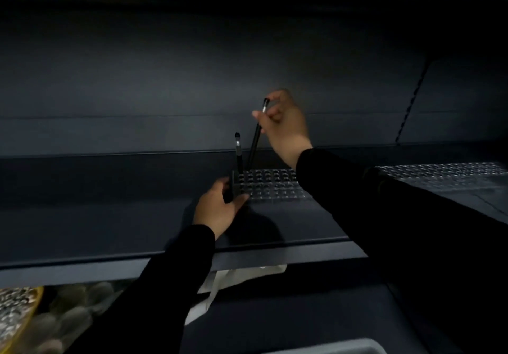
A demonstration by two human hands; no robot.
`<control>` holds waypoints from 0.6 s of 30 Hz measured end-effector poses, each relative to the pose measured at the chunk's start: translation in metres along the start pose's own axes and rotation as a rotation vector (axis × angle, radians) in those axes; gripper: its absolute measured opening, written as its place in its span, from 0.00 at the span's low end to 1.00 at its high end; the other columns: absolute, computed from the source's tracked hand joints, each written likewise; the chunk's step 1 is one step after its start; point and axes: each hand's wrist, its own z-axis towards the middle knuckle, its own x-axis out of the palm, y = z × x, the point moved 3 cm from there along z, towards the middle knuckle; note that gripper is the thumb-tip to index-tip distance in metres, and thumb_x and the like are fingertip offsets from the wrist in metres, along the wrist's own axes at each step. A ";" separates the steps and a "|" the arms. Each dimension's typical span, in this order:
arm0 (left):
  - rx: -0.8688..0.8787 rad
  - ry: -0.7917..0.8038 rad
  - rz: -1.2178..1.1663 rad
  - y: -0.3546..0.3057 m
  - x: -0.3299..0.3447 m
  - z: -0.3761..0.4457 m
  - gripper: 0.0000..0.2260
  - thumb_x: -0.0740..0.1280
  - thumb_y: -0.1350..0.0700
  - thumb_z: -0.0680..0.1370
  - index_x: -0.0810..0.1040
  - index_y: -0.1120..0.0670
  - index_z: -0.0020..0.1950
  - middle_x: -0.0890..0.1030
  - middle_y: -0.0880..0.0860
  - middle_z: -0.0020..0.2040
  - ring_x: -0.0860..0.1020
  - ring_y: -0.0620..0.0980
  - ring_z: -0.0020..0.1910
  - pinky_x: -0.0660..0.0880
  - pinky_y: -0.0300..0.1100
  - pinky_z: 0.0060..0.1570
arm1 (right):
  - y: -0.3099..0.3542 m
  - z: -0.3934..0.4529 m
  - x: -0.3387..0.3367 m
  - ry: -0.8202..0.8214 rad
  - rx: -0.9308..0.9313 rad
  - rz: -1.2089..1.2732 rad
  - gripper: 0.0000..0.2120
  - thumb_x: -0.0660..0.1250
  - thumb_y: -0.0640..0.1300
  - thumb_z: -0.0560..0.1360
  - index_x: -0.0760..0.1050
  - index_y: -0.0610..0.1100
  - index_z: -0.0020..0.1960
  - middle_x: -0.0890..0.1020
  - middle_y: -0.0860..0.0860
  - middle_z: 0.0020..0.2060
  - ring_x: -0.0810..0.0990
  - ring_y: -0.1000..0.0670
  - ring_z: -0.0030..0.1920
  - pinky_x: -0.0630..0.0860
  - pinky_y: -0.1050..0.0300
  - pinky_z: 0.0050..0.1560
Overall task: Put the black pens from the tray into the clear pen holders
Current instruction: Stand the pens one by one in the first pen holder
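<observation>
- Head view: the held black pen (257, 136) sits above the left rear corner of the clear pen holder (270, 186), which rests on a dark shelf (110, 216). Its lower end is at or just inside a hole — the frame does not resolve which.
- Long axis: near-vertical, tilted so the capped top leans right and away from the holder's left edge; the lower end points down into the hole grid.
- Judgement: the tilt follows from the high grip — the pen needs bringing upright before it will drop in cleanly.
- The right hand (283, 128) pinches the pen near its top between thumb and fingertips, which leaves the shaft free to be sighted onto a hole.
- A second black pen (238, 152) stands upright in the holder, just beside the held one, cap up.
- The left hand (220, 208) grips the holder's left end, fingers curled round the corner — most likely to steady the light holder against insertion force.
- Another clear holder (445, 173) lies well apart on the right; the tray cannot be identified.
</observation>
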 end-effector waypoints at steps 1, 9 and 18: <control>0.018 0.003 0.027 0.000 0.000 0.000 0.23 0.70 0.51 0.75 0.72 0.54 0.68 0.78 0.53 0.63 0.75 0.53 0.62 0.71 0.45 0.61 | -0.005 0.000 0.005 0.005 -0.003 -0.023 0.13 0.70 0.37 0.73 0.68 0.44 0.53 0.69 0.54 0.28 0.72 0.53 0.32 0.79 0.41 0.46; 0.040 -0.003 0.069 0.000 0.001 0.000 0.20 0.68 0.51 0.76 0.72 0.54 0.67 0.79 0.51 0.62 0.76 0.50 0.60 0.72 0.42 0.60 | -0.004 -0.003 0.011 0.079 -0.112 -0.136 0.15 0.69 0.41 0.75 0.70 0.42 0.60 0.71 0.53 0.31 0.70 0.57 0.30 0.70 0.67 0.34; 0.040 -0.012 0.134 -0.002 0.000 -0.002 0.21 0.68 0.50 0.76 0.72 0.55 0.68 0.79 0.52 0.62 0.75 0.51 0.61 0.71 0.40 0.58 | -0.002 -0.021 0.017 0.218 -0.096 -0.177 0.15 0.66 0.41 0.76 0.69 0.44 0.61 0.70 0.52 0.36 0.70 0.56 0.34 0.71 0.62 0.39</control>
